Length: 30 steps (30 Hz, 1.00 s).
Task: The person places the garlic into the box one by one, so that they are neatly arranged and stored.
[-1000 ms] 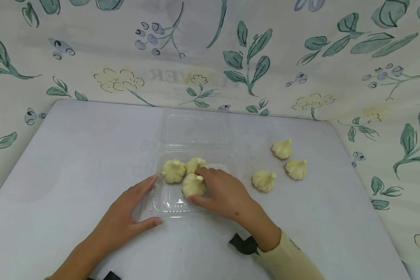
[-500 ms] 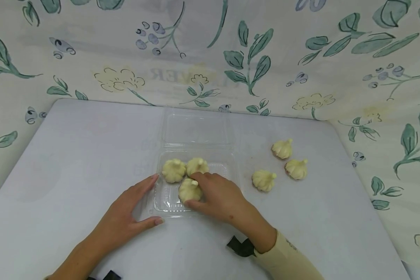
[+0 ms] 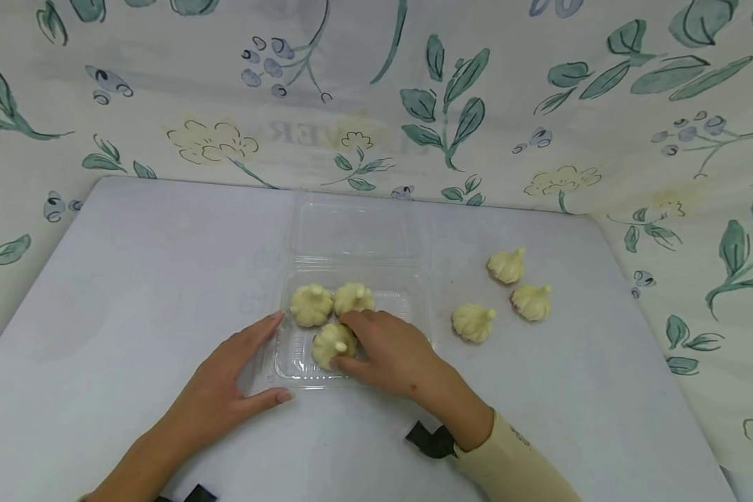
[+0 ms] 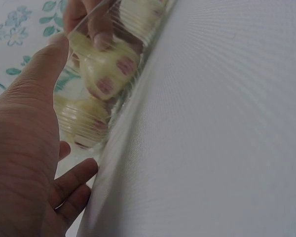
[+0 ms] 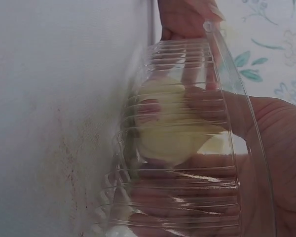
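In the head view, a clear plastic clamshell container [image 3: 389, 300] lies opened out on the white table, its lid [image 3: 354, 230] folded back. My right hand [image 3: 392, 355] reaches inside and holds a garlic bulb [image 3: 328, 343] between thumb and fingers at the front left. Two more garlic bulbs, one on the left [image 3: 310, 305] and one beside it [image 3: 353, 298], sit just behind. My left hand [image 3: 226, 376] is at the container's left edge, thumb and fingers spread. Through the clear wall, the left wrist view shows the held bulb [image 4: 106, 74]; the right wrist view shows pale garlic [image 5: 163, 138].
Three loose garlic bulbs lie to the right of the container: a back one [image 3: 505, 266], a right one [image 3: 531, 302] and a nearer one [image 3: 473, 323]. A flower-print cloth [image 3: 326, 153] hangs behind the white table [image 3: 132, 279].
My right hand has moved slightly left and toward me with the garlic bulb, whose stem now tips more to the front. The left hand stays in place.
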### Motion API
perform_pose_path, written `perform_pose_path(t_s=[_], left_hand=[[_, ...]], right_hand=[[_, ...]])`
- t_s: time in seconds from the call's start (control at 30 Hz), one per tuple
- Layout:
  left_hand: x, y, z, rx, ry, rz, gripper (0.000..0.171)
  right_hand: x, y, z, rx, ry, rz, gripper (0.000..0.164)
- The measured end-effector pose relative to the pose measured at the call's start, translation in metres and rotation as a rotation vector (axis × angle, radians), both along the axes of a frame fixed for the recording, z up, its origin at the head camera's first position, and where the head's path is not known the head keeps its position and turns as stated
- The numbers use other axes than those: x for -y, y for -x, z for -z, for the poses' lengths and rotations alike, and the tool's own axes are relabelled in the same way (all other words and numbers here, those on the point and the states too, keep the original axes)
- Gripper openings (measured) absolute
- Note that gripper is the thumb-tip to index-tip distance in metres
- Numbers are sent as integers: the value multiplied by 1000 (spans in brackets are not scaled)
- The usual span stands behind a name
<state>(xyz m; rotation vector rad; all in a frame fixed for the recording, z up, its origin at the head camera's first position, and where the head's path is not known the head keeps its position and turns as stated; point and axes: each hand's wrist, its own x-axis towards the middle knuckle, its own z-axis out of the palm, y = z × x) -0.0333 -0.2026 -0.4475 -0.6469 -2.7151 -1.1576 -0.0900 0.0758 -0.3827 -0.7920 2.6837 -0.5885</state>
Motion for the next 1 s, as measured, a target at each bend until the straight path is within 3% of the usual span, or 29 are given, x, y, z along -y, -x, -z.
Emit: perform_pose_path(t_s=[1.0], left_hand=[[1,0,1,13,7,-6,107]], right_hand=[[1,0,-4,4,-15,-15,54]])
